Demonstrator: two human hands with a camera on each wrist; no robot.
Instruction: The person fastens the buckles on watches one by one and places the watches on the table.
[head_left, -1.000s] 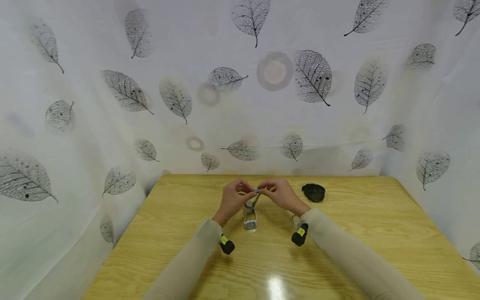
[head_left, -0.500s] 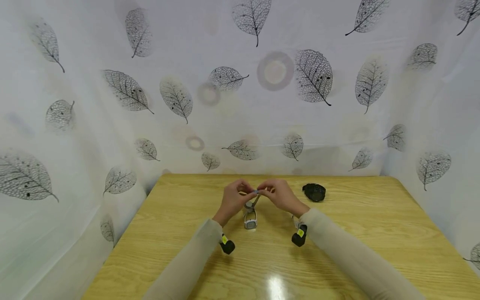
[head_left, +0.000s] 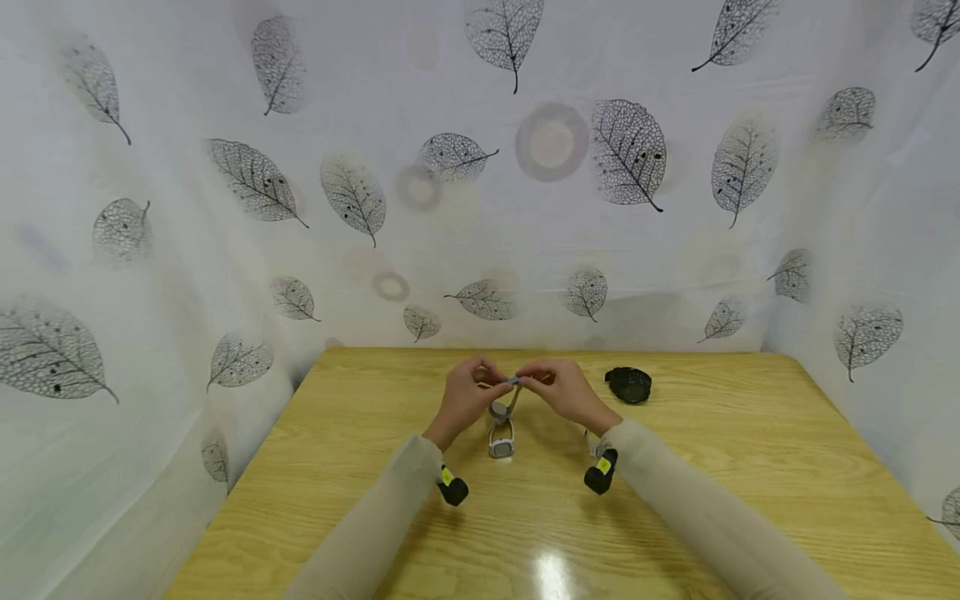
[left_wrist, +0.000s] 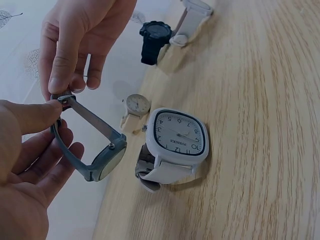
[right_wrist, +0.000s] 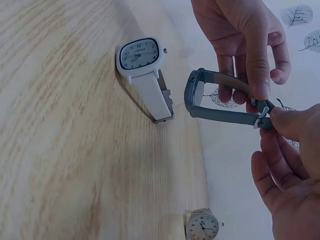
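Observation:
A grey-blue wristwatch point(right_wrist: 227, 116) hangs above the table, its strap bent into a loop and its dial facing away from the fingers. My left hand point(head_left: 467, 402) pinches the strap between thumb and finger on one side of the metal buckle. From the other side my right hand point(head_left: 567, 392) pinches the strap the same way, and the thumbs nearly meet. Both strap ends come together at the buckle; whether its pin sits in a hole cannot be seen. Just below, a white wristwatch point(left_wrist: 177, 137) with a squarish dial stands on the table.
A small round-dialled watch point(right_wrist: 202, 226) rests on the wooden table point(head_left: 360, 517) at the right. Farther right are a black watch point(head_left: 630, 385) and another pale watch point(left_wrist: 195, 12). A leaf-patterned curtain point(head_left: 480, 233) borders the table's back and sides.

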